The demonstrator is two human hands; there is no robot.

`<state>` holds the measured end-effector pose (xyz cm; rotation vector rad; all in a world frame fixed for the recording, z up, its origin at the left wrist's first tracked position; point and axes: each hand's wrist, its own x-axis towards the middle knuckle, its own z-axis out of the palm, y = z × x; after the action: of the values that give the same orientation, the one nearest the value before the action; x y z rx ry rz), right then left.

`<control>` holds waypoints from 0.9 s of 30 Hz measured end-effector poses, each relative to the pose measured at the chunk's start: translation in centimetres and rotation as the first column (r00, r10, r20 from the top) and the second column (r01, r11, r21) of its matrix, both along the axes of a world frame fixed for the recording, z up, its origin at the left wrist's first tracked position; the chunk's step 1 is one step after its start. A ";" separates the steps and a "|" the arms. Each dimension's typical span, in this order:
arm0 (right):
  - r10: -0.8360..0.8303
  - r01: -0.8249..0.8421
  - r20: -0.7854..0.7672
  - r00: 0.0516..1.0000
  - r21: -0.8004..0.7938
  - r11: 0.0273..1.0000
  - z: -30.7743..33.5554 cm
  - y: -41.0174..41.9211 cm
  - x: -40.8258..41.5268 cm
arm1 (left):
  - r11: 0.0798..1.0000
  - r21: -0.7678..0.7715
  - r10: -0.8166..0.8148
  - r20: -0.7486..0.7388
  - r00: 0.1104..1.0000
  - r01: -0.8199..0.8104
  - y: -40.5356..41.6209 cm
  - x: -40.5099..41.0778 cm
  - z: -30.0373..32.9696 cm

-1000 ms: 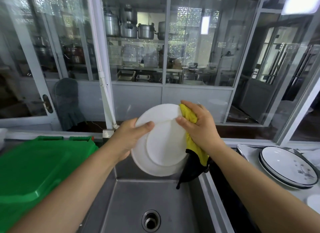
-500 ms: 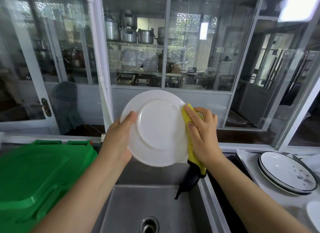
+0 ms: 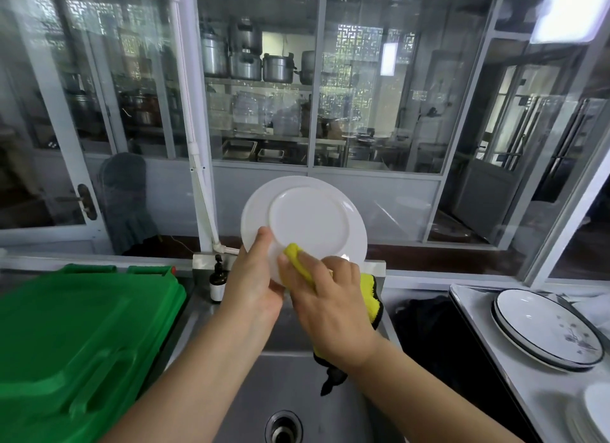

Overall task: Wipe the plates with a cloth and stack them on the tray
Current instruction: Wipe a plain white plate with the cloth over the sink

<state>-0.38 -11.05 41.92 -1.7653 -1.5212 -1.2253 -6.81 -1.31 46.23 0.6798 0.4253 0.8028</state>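
Head view shows the left hand (image 3: pixel 254 284) gripping the white plate (image 3: pixel 303 225) upright over the sink (image 3: pixel 297 393), while the right hand (image 3: pixel 330 307), clutching the yellow cloth (image 3: pixel 298 264), has slid from the plate's right edge to its bottom rim, so wiping continues and stacking on the tray (image 3: pixel 468 297) waits.

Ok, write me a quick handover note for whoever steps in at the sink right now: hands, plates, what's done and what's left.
Left hand: holds the white plate by its lower left edge, thumb on the underside, which faces the camera, above the sink.
Right hand: has the yellow cloth in its grip, pressed to the plate's lower rim.
Tray on the right: dark-rimmed plates lie stacked there; more white plates sit near the lower right corner.
Done: some plates stacked.
Left: finish wiping this plate, then set it on the tray. Whether the white pile needs wiping, I cannot tell.
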 end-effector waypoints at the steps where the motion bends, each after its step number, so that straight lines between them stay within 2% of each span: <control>1: 0.028 -0.027 0.036 0.999 -0.017 0.999 -0.2 -0.1 0.4 | 1.000 0.015 0.003 0.009 1.000 -0.003 0.2 -0.2 0.0; 3: 0.097 -0.096 0.051 0.994 -0.038 0.995 -0.7 -0.7 1.5 | 0.998 0.057 0.026 0.005 1.000 -0.026 0.8 -0.5 -0.2; 5: 0.131 -0.132 -0.024 0.991 -0.027 0.991 -0.9 -1.4 2.6 | 0.992 0.103 0.075 -0.009 0.997 -0.074 1.3 -1.0 -0.5; 8: 0.101 -0.108 -0.185 0.978 -0.030 0.994 0.0 -1.9 3.9 | 0.968 0.222 0.126 -0.049 0.991 -0.112 1.8 -2.0 -0.9; 11: 0.027 -0.041 -0.279 0.960 -0.047 0.998 2.2 -1.2 4.6 | 0.936 0.339 0.126 -0.082 0.989 -0.092 2.1 -2.8 -1.3; 13: 0.016 -0.036 -0.275 0.961 -0.069 0.997 3.8 -0.1 4.4 | 0.917 0.391 0.116 -0.091 0.989 -0.071 2.1 -3.1 -1.5; 16: 0.043 -0.063 -0.192 0.980 -0.098 0.993 4.6 1.7 2.3 | 0.900 0.434 0.101 -0.099 0.990 -0.049 2.3 -3.1 -1.7; 22: 0.159 -0.176 -0.103 0.982 -0.186 0.967 1.1 1.8 -1.0 | 0.903 0.430 0.081 -0.116 0.990 -0.024 4.4 -3.8 -2.8; 27: 0.051 -0.092 -0.169 0.984 -0.244 0.965 -1.9 -1.4 0.8 | 0.913 0.408 0.073 -0.142 0.987 -0.009 5.8 -3.2 -3.6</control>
<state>0.42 -12.44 40.05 -1.8976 -1.6871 -0.8614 -10.03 4.49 42.60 1.1318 0.4170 0.8917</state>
